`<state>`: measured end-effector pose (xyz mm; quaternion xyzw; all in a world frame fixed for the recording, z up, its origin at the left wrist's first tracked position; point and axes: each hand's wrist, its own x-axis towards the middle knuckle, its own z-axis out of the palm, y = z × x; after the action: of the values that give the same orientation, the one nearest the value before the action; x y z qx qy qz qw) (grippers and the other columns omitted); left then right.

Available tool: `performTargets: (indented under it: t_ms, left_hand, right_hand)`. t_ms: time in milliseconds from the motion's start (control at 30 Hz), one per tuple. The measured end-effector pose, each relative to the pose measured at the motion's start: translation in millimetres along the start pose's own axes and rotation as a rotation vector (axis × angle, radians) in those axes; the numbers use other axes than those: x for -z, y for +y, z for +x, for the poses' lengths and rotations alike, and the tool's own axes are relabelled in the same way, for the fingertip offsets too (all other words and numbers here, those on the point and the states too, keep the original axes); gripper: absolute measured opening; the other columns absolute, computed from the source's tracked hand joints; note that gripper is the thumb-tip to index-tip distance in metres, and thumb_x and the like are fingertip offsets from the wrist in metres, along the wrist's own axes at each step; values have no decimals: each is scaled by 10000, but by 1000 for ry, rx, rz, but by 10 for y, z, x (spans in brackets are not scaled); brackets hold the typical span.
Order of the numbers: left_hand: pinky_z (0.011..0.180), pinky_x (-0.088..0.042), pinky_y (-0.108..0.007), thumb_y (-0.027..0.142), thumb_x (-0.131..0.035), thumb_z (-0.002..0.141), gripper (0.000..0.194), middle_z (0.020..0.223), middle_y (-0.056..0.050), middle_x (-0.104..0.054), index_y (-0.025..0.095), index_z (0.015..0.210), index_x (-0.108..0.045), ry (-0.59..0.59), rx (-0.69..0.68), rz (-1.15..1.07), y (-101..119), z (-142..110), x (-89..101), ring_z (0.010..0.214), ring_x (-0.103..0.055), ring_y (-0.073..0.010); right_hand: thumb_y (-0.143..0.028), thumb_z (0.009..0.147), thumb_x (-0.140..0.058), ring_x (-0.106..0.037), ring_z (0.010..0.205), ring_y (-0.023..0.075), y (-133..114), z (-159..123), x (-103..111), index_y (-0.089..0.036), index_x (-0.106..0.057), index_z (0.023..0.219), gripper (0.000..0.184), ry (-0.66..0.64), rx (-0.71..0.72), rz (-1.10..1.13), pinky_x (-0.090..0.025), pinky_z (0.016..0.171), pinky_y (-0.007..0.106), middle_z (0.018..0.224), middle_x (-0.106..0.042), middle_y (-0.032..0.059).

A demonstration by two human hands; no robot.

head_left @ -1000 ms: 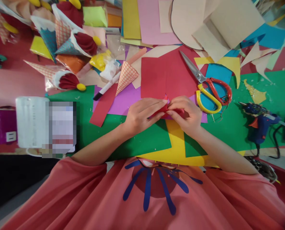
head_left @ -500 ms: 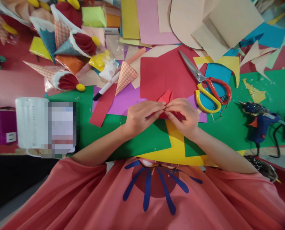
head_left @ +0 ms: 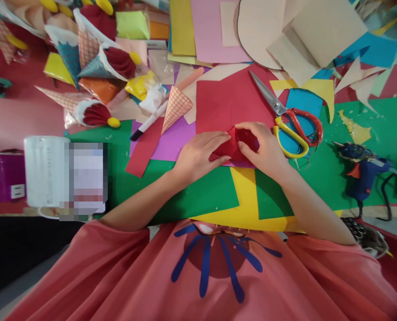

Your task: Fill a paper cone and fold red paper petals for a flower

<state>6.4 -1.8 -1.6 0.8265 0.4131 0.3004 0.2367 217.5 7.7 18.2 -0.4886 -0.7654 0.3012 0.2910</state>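
In the head view, a small folded red piece of craft sheet [head_left: 235, 145] lies between my hands at the near edge of a larger red sheet [head_left: 214, 104]. My left hand [head_left: 198, 154] grips its left side, fingers on top and thumb along the near edge. My right hand [head_left: 267, 149] curls around the right side, thumb and forefinger apart on it. Part of the piece is hidden under the fingers. Scissors [head_left: 287, 118] with one red and one yellow handle lie just right of my right hand. A checked cone [head_left: 177, 107] and a marker [head_left: 149, 122] lie beyond my left hand.
Several finished cones with white trim [head_left: 94, 111] lie at the upper left. A blue glue gun [head_left: 362, 174] rests at the right on a green sheet [head_left: 325, 178]. A phone [head_left: 87, 178] lies at the left, and beige sheets [head_left: 328, 31] are piled at the back.
My fingertips, pinched together on the red piece before, have moved apart. The right hand shifted right and up; the piece's raised point has gone down and its surface is spread between the hands.
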Motion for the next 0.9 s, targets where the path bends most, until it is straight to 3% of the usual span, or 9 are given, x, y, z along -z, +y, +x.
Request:
performTargets:
  t_ms: [200, 367, 533, 733, 900]
  left_hand:
    - [975, -539, -350, 287, -599, 901, 258, 1153, -88, -715, 171, 1127, -647, 12, 18, -63, 8, 19, 30, 1106, -664, -188]
    - [929, -559, -280, 220, -637, 875, 173, 1064, -55, -755, 183, 1034, -692, 146, 4, -135, 25, 24, 54, 1029, -702, -158]
    - [915, -575, -256, 203, -627, 881, 169, 1039, -20, -774, 227, 1002, -741, 252, 6, -211, 18, 6, 67, 993, -727, -145]
    - [853, -604, -246, 272, -660, 866, 162, 995, -5, -782, 268, 993, -761, 235, 156, -389, 54, 43, 107, 928, -745, -145]
    - [864, -611, -266, 268, -666, 862, 172, 1008, -5, -779, 277, 1007, -757, 196, 131, -456, 58, 50, 123, 941, -745, -151]
  right_hand:
    - [-258, 835, -606, -610, 1092, 290, -19, -5, -14, -216, -588, 1123, 291, -39, 28, -45, -474, 956, 491, 1139, -682, 96]
    - [-254, 860, -580, -600, 1139, 282, -23, -10, -8, -221, -589, 1124, 266, -26, 61, 8, -476, 987, 493, 1174, -668, 99]
    - [-323, 872, -591, -541, 1252, 299, -26, -24, 5, -267, -596, 1134, 268, 75, 141, -49, -421, 1059, 548, 1308, -601, 96]
    - [-305, 857, -615, -591, 1171, 294, -39, -34, 16, -283, -595, 1137, 282, 129, 218, -53, -459, 1018, 554, 1198, -652, 73]
    - [-312, 845, -634, -604, 1129, 285, -48, -42, 5, -278, -586, 1143, 304, 135, 241, -47, -499, 967, 532, 1167, -642, 78]
